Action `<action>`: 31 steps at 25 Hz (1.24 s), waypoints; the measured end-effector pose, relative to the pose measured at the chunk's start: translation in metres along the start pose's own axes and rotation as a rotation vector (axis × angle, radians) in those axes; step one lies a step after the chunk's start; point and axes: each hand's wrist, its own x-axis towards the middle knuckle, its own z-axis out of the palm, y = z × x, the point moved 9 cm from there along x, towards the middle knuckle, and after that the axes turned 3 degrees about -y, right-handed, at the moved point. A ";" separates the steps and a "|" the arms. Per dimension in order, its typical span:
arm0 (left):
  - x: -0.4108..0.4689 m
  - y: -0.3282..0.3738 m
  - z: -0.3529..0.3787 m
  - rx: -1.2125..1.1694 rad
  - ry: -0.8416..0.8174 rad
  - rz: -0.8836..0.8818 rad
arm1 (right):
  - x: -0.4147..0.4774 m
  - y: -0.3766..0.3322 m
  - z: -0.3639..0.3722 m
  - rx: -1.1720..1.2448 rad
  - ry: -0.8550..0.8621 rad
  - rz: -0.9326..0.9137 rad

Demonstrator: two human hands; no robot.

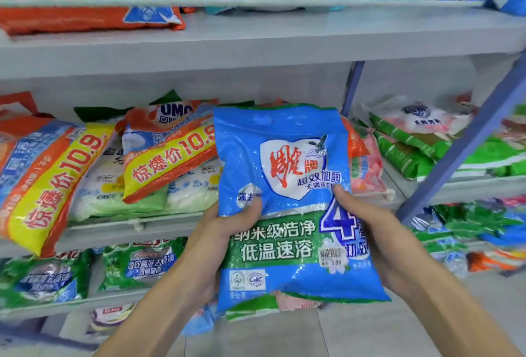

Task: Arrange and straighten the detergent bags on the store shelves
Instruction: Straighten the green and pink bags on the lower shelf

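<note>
We've got the blue detergent bag point(287, 200) upright in the air, in front of the middle shelf point(128, 227), with more bags pressed behind it. Left hand point(225, 231) and right hand point(378, 231) each grip a side, thumbs on front. Suggest: label out, square the edges, then seat it beside the yellow-banded bags point(170, 157).

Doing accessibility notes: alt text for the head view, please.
The left hand and right hand hold a blue bag of detergent upright, thumbs on its front, before grey shelves. Orange bags with yellow price bands lean crookedly on the middle shelf at left; green bags lie stacked at right.
</note>
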 end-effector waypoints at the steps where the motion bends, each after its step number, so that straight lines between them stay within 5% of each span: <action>1: -0.003 0.003 0.003 0.014 0.014 -0.010 | -0.007 0.001 -0.002 0.003 0.016 -0.004; 6: -0.016 0.026 0.031 0.222 0.223 -0.041 | -0.067 -0.018 -0.017 0.080 0.153 -0.190; 8: -0.043 0.008 0.073 0.085 0.087 -0.265 | -0.104 -0.032 -0.030 0.131 0.221 -0.237; 10: -0.066 0.016 0.122 0.068 -0.015 -0.297 | -0.148 -0.050 -0.049 0.172 0.296 -0.265; 12: -0.068 0.040 0.179 0.098 -0.116 -0.138 | -0.191 -0.061 -0.074 0.202 0.374 -0.273; 15: -0.083 0.086 0.259 0.174 -0.008 0.021 | -0.252 -0.092 -0.118 0.213 0.458 -0.325; 19: -0.083 0.083 0.349 0.441 -0.048 -0.056 | -0.307 -0.171 -0.164 0.034 0.574 -0.449; 23: -0.075 0.093 0.425 0.340 -0.239 0.113 | -0.324 -0.232 -0.209 -0.026 0.552 -0.525; 25: -0.055 0.092 0.442 0.360 -0.238 0.142 | -0.318 -0.255 -0.229 -0.040 0.527 -0.533; 27: -0.042 0.084 0.465 0.313 -0.228 -0.017 | -0.304 -0.277 -0.253 -0.036 0.529 -0.512; 31: 0.015 0.095 0.508 0.377 -0.170 0.074 | -0.264 -0.333 -0.312 -0.015 0.500 -0.514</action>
